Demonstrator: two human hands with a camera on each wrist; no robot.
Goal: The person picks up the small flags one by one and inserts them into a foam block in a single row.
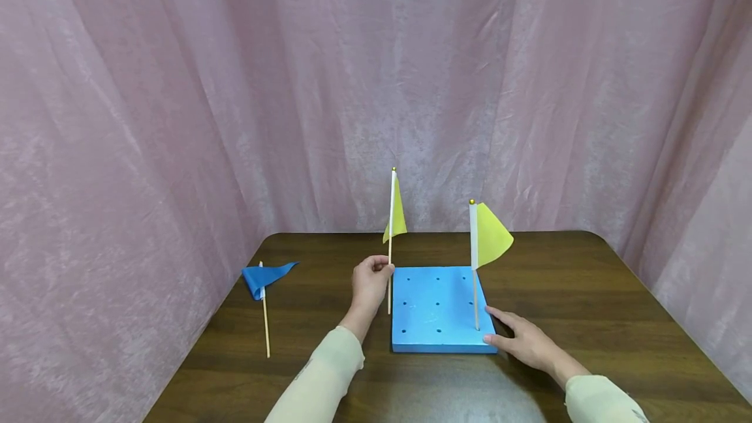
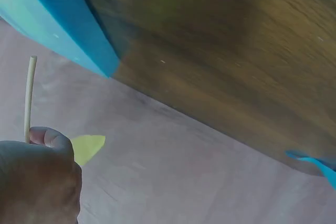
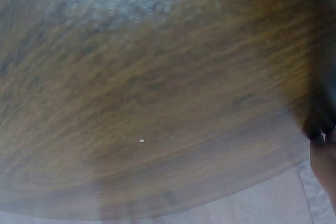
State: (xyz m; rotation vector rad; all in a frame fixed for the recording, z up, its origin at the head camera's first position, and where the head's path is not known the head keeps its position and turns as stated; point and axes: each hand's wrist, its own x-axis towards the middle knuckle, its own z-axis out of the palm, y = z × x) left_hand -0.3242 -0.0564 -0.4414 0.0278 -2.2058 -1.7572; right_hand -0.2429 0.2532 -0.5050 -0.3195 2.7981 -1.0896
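Note:
My left hand (image 1: 371, 284) pinches the thin wooden stick of a yellow flag (image 1: 398, 211), held upright beside the left edge of a blue pegboard (image 1: 423, 318). The stick's lower end (image 2: 31, 77) shows bare in the left wrist view. A second yellow flag (image 1: 492, 237) stands in a hole near the board's front right corner. With fingers spread, my right hand (image 1: 525, 341) touches the board's right edge; in the right wrist view only part of that hand (image 3: 323, 163) shows. Rows of small holes dot the board's top.
On the left of the brown wooden table (image 1: 558, 292) lies a blue flag (image 1: 264, 278) on its stick. A pink curtain (image 1: 376, 83) hangs behind the table and at both sides. The table's far corners are rounded.

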